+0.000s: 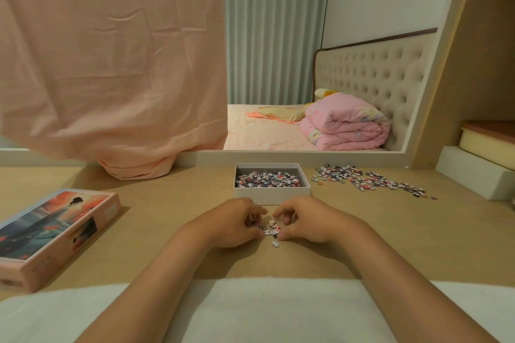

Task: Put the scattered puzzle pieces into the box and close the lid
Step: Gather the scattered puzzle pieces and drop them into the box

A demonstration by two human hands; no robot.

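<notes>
While the open box (271,195) sits on the table (156,203) partly filled with pieces, the left hand (234,221) and right hand (303,220) meet just in front of it. Their fingers are curled round a small pile (271,230) from both sides, fingertips on the pieces. A stray piece (275,243) lies just nearer. Scattered pieces (370,179) spread right of the box. The lid (53,231) lies well left, picture side up.

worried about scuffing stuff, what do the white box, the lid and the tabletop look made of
White box: looks like matte cardboard, with thin straight walls and a grey inside. Lid: probably printed cardboard, picture on top, pink sides. Tabletop: light wood or wood-look laminate, smooth and matte; cannot tell which.
</notes>
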